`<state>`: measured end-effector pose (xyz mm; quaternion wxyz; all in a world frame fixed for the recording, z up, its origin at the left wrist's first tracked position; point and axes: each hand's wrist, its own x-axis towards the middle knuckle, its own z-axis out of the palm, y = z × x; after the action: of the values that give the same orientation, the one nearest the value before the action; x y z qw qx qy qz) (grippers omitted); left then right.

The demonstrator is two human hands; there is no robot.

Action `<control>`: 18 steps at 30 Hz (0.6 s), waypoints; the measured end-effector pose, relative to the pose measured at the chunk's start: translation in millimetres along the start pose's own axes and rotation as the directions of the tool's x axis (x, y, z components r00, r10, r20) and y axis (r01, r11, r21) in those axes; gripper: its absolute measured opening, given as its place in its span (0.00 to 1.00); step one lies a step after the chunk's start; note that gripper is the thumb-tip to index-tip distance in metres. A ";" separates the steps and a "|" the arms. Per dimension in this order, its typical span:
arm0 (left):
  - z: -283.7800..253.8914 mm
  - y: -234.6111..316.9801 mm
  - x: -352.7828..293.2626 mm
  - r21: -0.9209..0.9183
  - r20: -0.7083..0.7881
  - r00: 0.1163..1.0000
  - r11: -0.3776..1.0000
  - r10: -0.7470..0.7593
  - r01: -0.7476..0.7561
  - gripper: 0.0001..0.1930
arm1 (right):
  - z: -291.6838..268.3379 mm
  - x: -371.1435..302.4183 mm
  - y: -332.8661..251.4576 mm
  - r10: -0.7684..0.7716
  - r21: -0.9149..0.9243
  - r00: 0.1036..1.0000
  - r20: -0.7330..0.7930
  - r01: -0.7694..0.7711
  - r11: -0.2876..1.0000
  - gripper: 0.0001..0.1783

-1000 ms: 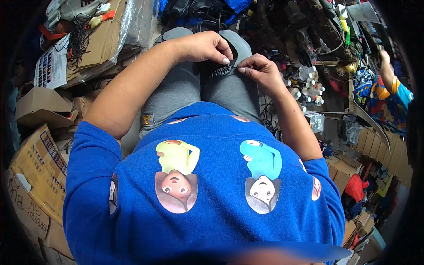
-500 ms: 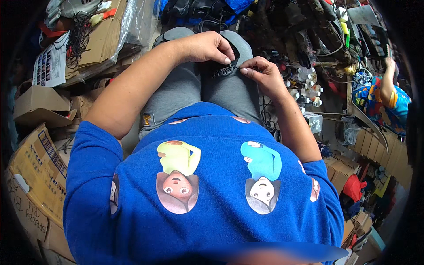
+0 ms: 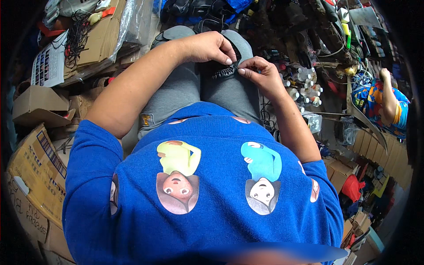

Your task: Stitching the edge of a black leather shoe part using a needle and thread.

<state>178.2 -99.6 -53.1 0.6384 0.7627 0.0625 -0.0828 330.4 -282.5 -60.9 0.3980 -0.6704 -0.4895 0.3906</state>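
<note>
Two hands meet over my lap, just above the knees of my grey trousers (image 3: 176, 95). My left hand (image 3: 207, 46) is curled shut, its grip pinching the upper edge of a small black leather piece (image 3: 223, 70) that lies on the trousers. My right hand (image 3: 258, 73) pinches the same piece at its right end, fingers closed on it. Cardboard boxes (image 3: 37, 159) sit left of the trousers; small white bottles (image 3: 302, 84) stand right.
</note>
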 end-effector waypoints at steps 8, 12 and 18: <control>-5.5 -4.3 -1.6 0.013 0.104 0.994 0.999 -0.036 0.035 0.16 | 12.8 -13.9 -20.9 -0.101 -0.239 0.988 -0.118 0.071 0.968 0.09; -5.0 1.9 -1.9 0.084 0.114 0.992 0.995 -0.063 0.053 0.17 | 10.4 -15.6 -27.2 -0.133 -0.371 0.987 -0.089 0.092 0.924 0.10; -5.0 6.4 -3.6 0.218 0.148 0.988 0.976 -0.042 0.008 0.18 | 4.6 -8.6 -50.4 -0.219 -0.624 0.972 0.080 0.220 0.750 0.11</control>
<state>176.2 -95.8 -45.4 0.5532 0.8184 0.0138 -0.1552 306.9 -279.9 -15.4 0.1940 -0.7021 -0.6672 0.1557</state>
